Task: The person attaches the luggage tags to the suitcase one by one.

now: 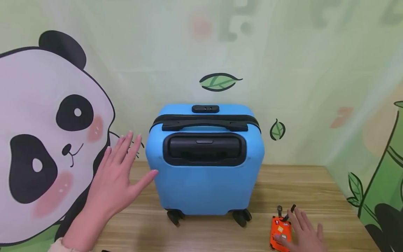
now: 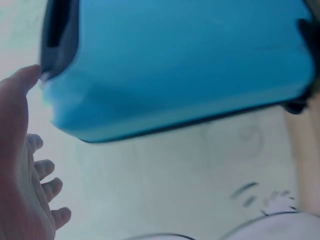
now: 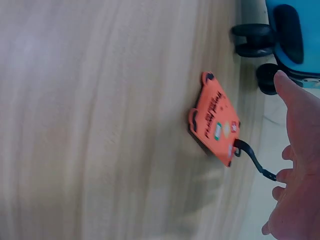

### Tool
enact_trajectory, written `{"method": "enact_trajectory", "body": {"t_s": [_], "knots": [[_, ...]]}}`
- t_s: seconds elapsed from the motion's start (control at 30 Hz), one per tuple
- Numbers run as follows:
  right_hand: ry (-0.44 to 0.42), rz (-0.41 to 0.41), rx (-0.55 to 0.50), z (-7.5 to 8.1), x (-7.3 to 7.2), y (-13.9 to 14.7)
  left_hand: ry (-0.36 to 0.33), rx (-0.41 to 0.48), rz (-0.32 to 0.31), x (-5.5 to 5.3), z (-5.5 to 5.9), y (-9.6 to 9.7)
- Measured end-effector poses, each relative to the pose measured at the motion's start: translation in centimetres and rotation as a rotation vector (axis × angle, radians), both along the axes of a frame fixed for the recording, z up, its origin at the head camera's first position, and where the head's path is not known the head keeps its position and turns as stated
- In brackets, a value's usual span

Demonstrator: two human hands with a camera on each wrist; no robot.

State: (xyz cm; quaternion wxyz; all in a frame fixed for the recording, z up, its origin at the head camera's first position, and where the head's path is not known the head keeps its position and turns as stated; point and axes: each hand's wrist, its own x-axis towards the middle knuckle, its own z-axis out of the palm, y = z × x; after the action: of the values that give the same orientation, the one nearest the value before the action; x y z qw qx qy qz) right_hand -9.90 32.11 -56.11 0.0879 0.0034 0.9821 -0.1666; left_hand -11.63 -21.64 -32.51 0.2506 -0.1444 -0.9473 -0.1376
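Observation:
A blue hard-shell suitcase (image 1: 206, 189) stands upright on its black wheels, its black carry handle (image 1: 204, 124) across the top. Beside its left side my left hand (image 1: 114, 182) is raised with fingers spread and nothing in it. In the left wrist view, the thumb overlaps the edge of the black handle recess (image 2: 60, 55). To the right of the suitcase lies an orange luggage tag (image 1: 280, 231) with stickers and a black strap (image 3: 252, 157). My right hand (image 1: 306, 232) hovers at the tag's right side, fingers extended, the strap's end close by its fingertips.
A wood-grain table (image 1: 195, 236) carries everything. Behind it hangs a pale green backdrop (image 1: 151, 52) printed with a panda and leaves. A small dark object (image 1: 105, 250) shows at the bottom edge, mostly cut off.

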Motion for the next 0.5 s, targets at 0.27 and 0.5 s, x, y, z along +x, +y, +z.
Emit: {"method": "enact_trajectory", "body": {"t_s": [0.27,0.5], "knots": [[-0.096,-0.047,0.005,-1.6,0.2,-0.4,-0.01,-0.049,-0.071,-2.5,3.6,3.9],[-0.131,-0.051,0.014,-4.3,0.4,-0.3,-0.094,-0.075,-0.063,-4.2,4.5,5.6]]}}
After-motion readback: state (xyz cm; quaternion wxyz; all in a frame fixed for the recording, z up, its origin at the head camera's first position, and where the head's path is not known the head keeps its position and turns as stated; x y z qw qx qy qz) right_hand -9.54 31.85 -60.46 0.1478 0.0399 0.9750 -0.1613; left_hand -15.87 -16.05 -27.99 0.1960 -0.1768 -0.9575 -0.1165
